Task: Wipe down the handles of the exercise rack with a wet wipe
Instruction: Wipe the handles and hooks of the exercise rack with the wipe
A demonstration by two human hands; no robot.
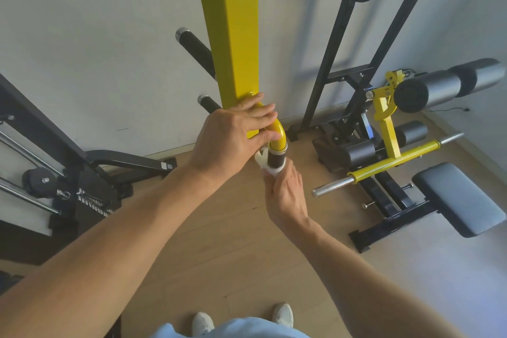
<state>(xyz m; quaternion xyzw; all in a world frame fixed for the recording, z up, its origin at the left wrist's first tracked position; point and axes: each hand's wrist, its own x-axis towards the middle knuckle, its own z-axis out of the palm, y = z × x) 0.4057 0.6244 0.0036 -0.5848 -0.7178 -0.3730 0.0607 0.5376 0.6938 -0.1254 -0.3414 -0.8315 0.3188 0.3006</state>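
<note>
A yellow post [236, 30] of the exercise rack rises in the middle of the view. From its lower end a curved yellow bar [278, 132] bends down into a black handle grip [276, 158]. My left hand [233, 136] rests over the curved yellow bar, fingers spread across it. Just below, my right hand [285, 192] is wrapped around the lower part of the black grip with a white wet wipe [264, 163] bunched around it. Two other black handles [196, 46] [210, 103] stick out to the left behind the post.
A weight bench with a grey pad [461, 197], yellow bar [395, 162] and foam rollers [450, 85] stands at the right. A black machine [68, 173] fills the left. Black uprights [356, 35] lean against the white wall. Wooden floor and my white shoes [282, 314] lie below.
</note>
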